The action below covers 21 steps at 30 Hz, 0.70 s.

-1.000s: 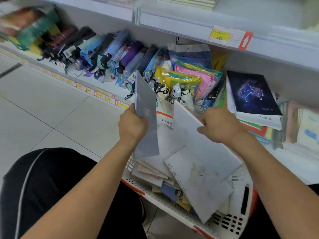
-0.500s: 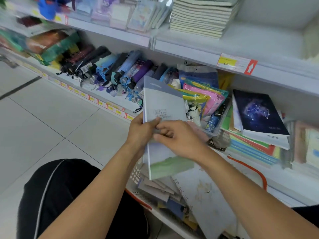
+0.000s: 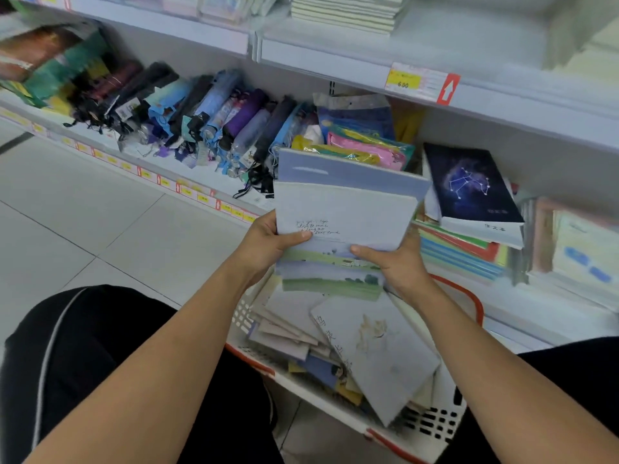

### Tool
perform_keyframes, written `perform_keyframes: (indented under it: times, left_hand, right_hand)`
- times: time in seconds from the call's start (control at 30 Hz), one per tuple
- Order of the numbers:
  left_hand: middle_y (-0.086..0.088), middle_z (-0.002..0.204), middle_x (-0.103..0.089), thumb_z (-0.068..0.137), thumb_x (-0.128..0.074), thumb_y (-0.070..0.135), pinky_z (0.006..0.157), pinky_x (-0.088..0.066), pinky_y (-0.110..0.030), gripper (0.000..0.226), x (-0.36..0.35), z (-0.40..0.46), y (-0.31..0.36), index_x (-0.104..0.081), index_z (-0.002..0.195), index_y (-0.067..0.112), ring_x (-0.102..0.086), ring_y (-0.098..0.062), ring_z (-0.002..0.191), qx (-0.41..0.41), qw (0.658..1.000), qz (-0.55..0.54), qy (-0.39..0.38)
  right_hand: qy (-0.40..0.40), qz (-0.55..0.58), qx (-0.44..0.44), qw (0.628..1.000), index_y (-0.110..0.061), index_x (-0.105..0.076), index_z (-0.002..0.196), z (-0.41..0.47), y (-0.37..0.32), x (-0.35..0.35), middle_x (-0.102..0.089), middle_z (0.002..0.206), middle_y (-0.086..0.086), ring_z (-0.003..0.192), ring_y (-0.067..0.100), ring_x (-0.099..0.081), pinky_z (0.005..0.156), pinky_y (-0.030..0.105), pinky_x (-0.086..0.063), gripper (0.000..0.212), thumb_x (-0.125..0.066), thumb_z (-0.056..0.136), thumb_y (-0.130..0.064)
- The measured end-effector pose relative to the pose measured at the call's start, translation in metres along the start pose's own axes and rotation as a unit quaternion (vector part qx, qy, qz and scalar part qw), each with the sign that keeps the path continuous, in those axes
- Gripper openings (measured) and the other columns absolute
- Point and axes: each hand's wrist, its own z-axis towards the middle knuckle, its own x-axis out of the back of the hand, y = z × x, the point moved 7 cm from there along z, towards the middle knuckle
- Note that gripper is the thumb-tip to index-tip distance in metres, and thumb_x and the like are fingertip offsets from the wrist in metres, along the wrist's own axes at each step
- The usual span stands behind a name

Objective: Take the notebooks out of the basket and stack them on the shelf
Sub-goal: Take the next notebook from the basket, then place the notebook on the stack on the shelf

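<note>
Head view: both hands, left (image 3: pixel 264 244) and right (image 3: pixel 398 262), now clamp two notebooks (image 3: pixel 341 209) squared together above the basket (image 3: pixel 432 426), where a second ago each held one apart. Seemingly a small stack is forming; the shelf (image 3: pixel 469 45) comes next.

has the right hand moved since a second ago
Yes. The right hand left the loose notebook in the basket and came up to grip the held notebooks.

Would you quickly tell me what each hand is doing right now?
Left hand: holding the notebooks.
Right hand: holding the same notebooks.
</note>
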Motion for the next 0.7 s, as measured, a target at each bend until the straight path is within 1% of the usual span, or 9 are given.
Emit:
perform_keyframes:
  times: [0.07,0.17,0.23,0.37,0.47,0.53,0.6,0.67,0.7]
  left_hand:
    - [0.0,0.106,-0.074,0.081,-0.07,-0.005,0.083,-0.057,-0.029,0.036,-0.003,0.0,-0.011,-0.065,0.116,0.003,-0.07,-0.017,0.098,0.003,1.0,0.024,0.0]
    - [0.005,0.1,-0.075,0.08,-0.072,-0.006,0.088,-0.057,-0.032,0.035,-0.003,-0.004,-0.037,-0.067,0.112,0.009,-0.071,-0.012,0.095,0.026,0.999,0.039,-0.003]
    - [0.003,0.106,-0.074,0.08,-0.073,-0.003,0.092,-0.055,-0.033,0.038,-0.004,-0.009,-0.056,-0.068,0.113,0.015,-0.069,-0.011,0.1,0.043,0.997,0.057,-0.019]
    - [-0.003,0.12,-0.07,0.078,-0.081,0.012,0.098,-0.052,-0.043,0.048,-0.002,-0.013,-0.076,-0.066,0.123,0.019,-0.063,-0.023,0.115,0.062,0.993,0.089,-0.037]
    - [-0.003,0.116,-0.071,0.078,-0.08,0.012,0.097,-0.052,-0.042,0.044,0.002,-0.01,-0.08,-0.067,0.119,0.018,-0.063,-0.023,0.113,0.064,0.995,0.079,-0.014]
    - [0.001,0.106,-0.074,0.079,-0.077,0.005,0.088,-0.054,-0.033,0.035,0.002,-0.008,-0.074,-0.069,0.111,0.014,-0.067,-0.02,0.105,0.065,0.996,0.058,0.01]
    - [0.005,0.101,-0.075,0.08,-0.074,0.002,0.082,-0.055,-0.026,0.032,-0.001,-0.007,-0.056,-0.069,0.111,0.009,-0.07,-0.016,0.098,0.048,0.998,0.045,0.024]
    - [0.0,0.106,-0.074,0.08,-0.075,0.004,0.085,-0.055,-0.03,0.034,0.0,-0.005,-0.029,-0.069,0.113,0.007,-0.07,-0.017,0.1,0.01,0.998,0.044,0.044]
    - [-0.002,0.109,-0.074,0.079,-0.076,0.005,0.087,-0.056,-0.032,0.036,0.002,-0.005,-0.013,-0.068,0.114,0.008,-0.07,-0.019,0.101,-0.012,0.997,0.048,0.054]
  right_hand:
    - [0.019,-0.015,-0.007,1.0,-0.023,-0.065,0.085,-0.002,0.014,0.004,-0.074,0.09,-0.011,0.085,0.0,-0.07,0.08,0.027,-0.058,0.038,-0.088,0.066,0.0]
    - [0.02,-0.014,-0.045,0.999,-0.022,-0.066,0.097,-0.006,0.045,0.003,-0.074,0.1,-0.003,0.088,0.008,-0.071,0.081,0.027,-0.057,0.045,-0.09,0.063,-0.005]
    - [0.022,-0.017,-0.063,0.998,-0.014,-0.072,0.101,-0.009,0.063,0.001,-0.075,0.1,0.003,0.089,0.014,-0.072,0.08,0.03,-0.057,0.046,-0.09,0.061,-0.002]
    - [0.018,-0.014,-0.08,0.997,-0.019,-0.075,0.093,-0.011,0.078,-0.002,-0.077,0.095,-0.001,0.09,0.014,-0.074,0.077,0.028,-0.058,0.038,-0.091,0.062,-0.003]
    - [0.022,-0.004,-0.085,0.996,-0.015,-0.074,0.099,-0.008,0.077,-0.005,-0.076,0.099,0.002,0.094,0.016,-0.073,0.081,0.033,-0.058,0.042,-0.091,0.062,-0.006]
    - [0.029,0.012,-0.086,0.996,-0.015,-0.074,0.1,-0.005,0.07,-0.005,-0.076,0.101,0.004,0.096,0.02,-0.073,0.083,0.037,-0.058,0.042,-0.091,0.062,-0.006]
    - [0.028,0.028,-0.078,0.996,-0.017,-0.076,0.096,-0.001,0.052,-0.005,-0.077,0.101,0.004,0.098,0.022,-0.072,0.084,0.041,-0.058,0.038,-0.091,0.061,-0.011]
    - [0.013,0.047,-0.077,0.996,-0.017,-0.08,0.087,0.003,0.029,-0.009,-0.077,0.1,0.004,0.1,0.023,-0.072,0.09,0.049,-0.056,0.03,-0.09,0.06,-0.02]
    - [0.006,0.061,-0.071,0.996,-0.019,-0.081,0.081,0.005,0.015,-0.012,-0.077,0.097,0.003,0.098,0.022,-0.072,0.093,0.05,-0.055,0.021,-0.089,0.061,-0.019]
